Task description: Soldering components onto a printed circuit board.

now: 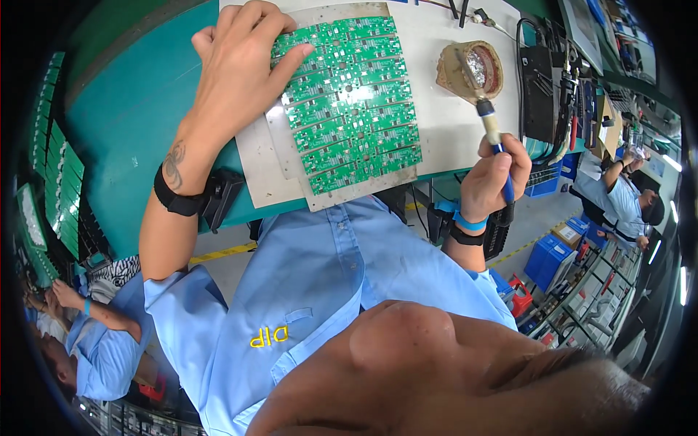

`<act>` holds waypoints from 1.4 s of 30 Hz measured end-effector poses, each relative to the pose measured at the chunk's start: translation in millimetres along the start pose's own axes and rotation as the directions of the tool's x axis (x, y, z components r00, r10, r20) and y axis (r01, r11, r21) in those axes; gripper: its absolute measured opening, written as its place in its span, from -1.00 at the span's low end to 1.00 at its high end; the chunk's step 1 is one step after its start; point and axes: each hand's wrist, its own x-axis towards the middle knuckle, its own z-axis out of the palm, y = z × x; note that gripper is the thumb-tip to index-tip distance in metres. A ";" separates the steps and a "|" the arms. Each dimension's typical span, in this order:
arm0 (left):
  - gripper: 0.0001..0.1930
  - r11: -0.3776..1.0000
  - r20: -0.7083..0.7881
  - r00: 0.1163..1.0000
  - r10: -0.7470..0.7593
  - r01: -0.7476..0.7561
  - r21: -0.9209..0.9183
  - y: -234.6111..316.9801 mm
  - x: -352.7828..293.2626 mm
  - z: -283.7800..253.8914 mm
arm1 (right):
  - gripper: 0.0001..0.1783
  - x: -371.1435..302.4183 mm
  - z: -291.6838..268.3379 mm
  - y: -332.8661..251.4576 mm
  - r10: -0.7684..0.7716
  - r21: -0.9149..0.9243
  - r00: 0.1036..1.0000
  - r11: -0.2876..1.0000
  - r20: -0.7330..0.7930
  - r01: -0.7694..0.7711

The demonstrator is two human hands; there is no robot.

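Note:
A green circuit board panel (356,109), made of several long strips with small parts on them, lies on a pale flat plate (265,171) at the table's near edge. My left hand (243,69) rests over the panel's upper left edge, its thumb pressed on the boards and its other fingers curled beyond the edge. To the right, my right hand (494,178) is closed round the blue handle of a soldering iron (490,125). The iron's blurred front end is over a round brown pot (449,76) with silvery bits inside. The exact tip cannot be made out.
A teal mat (138,109) covers the table's left side. Right of the pot stands a dark rack (539,94) with tools and cables. Green board strips (62,189) stand at the far left. Co-workers sit left (109,349) and right (618,192); blue bins (549,261) are on the floor.

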 end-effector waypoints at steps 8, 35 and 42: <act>-0.72 0.989 -0.034 0.999 -0.039 0.034 -0.143 -5.4 8.8 3.5 | -0.79 -6.8 -13.4 23.7 0.057 0.125 0.966 0.992 -0.253 -0.026; -0.77 0.650 -0.055 0.987 -0.149 0.056 -0.758 10.8 11.3 -2.6 | -0.42 10.9 -8.4 52.0 0.585 0.934 0.796 0.177 0.153 -0.309; -0.76 0.634 -0.040 0.986 -0.163 0.074 -0.770 5.8 10.3 4.2 | -0.47 10.2 -6.3 49.3 0.596 0.940 0.794 0.190 0.120 -0.284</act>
